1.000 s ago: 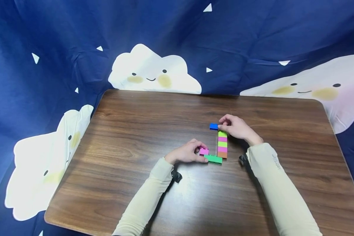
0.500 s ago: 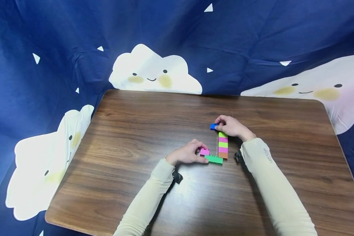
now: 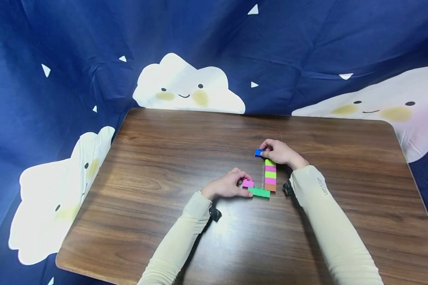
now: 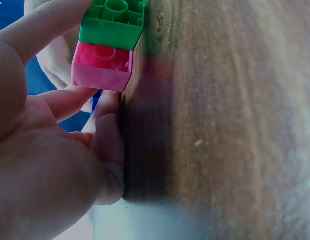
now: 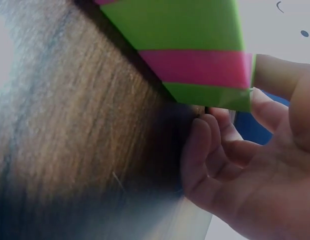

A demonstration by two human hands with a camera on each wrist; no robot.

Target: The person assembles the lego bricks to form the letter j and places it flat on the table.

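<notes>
My left hand [image 3: 227, 185] grips a pink toy brick [image 3: 248, 184] joined to a longer green brick [image 3: 261, 193], thumb at the green one and fingers at the pink. From the left wrist view, the hollow undersides of the green brick [image 4: 113, 25] and pink brick [image 4: 102, 65] show. A row of joined bricks [image 3: 270, 174], lime and pink in turn with orange at the near end, lies beside the green brick's right end. Beyond its far end my right hand [image 3: 281, 153] pinches a blue brick [image 3: 258, 152] between thumb and index finger, partly covering it.
The bricks lie on a brown wood-grain table [image 3: 178, 158] with rounded corners. Behind it hangs a dark blue cloth [image 3: 271, 47] printed with white clouds [image 3: 189, 85]. A black wrist device [image 3: 215, 214] sits at the left cuff.
My right hand has shifted a little left, and its thumb and index finger have closed over the blue brick. My left hand keeps its grip on the pink and green bricks.
</notes>
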